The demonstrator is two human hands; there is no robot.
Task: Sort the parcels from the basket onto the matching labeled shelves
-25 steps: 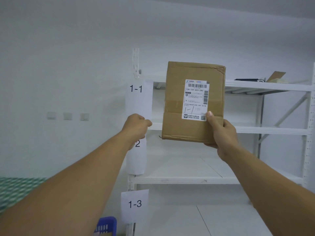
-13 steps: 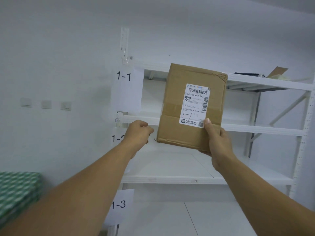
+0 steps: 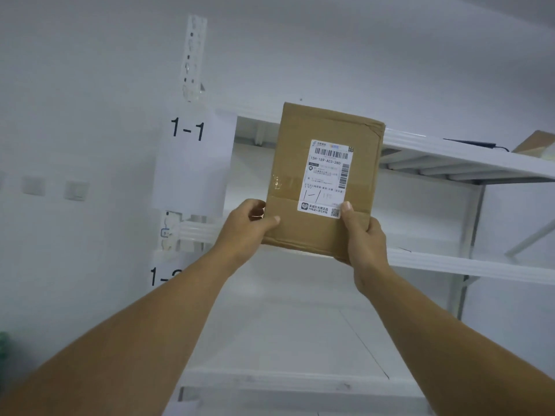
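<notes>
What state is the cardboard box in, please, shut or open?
Shut: the box has its flaps lying flat, with clear tape and a label across the seam.

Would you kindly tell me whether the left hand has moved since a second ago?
Yes. The left hand has moved rightward, away from the 1-1 sign on the shelf post, and now grips the lower left edge of the parcel.

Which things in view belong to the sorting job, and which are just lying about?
Job: brown cardboard parcel, gripped by left hand and right hand; white paper sign 1-1; white metal shelf rack.
Lying about: pale wall switches; dark flat object and brown cardboard scrap on the rack's top.
</notes>
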